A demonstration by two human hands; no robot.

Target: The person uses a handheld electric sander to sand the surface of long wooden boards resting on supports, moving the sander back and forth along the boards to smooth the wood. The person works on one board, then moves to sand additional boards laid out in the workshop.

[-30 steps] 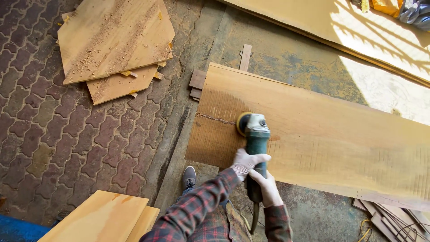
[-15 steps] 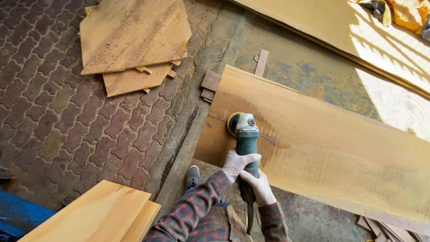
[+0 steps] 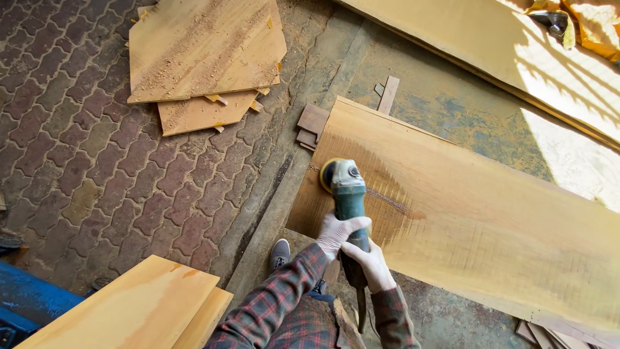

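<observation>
A green angle grinder (image 3: 347, 189) with a yellow sanding disc rests on the near left end of a long wooden slab (image 3: 491, 220). My left hand (image 3: 340, 231), in a white glove, grips the grinder's body from the left. My right hand (image 3: 369, 264), also gloved, wraps the rear of the handle just behind it. Both sleeves are red plaid. The slab's wood around the disc looks darker and ridged. The grinder's cord hangs down below my hands.
Plywood sheets (image 3: 203, 55) dusted with sawdust lie on the brick paving at upper left. Small wood blocks (image 3: 312, 126) sit by the slab's corner. Light boards (image 3: 132, 310) lie at lower left beside a blue object (image 3: 26, 300). Another long plank (image 3: 516, 58) runs along the top right. My grey shoe (image 3: 279, 253) is below the slab.
The grinder has slid left along the slab toward its near end, with both hands still on it. The view has shifted a little with it.
</observation>
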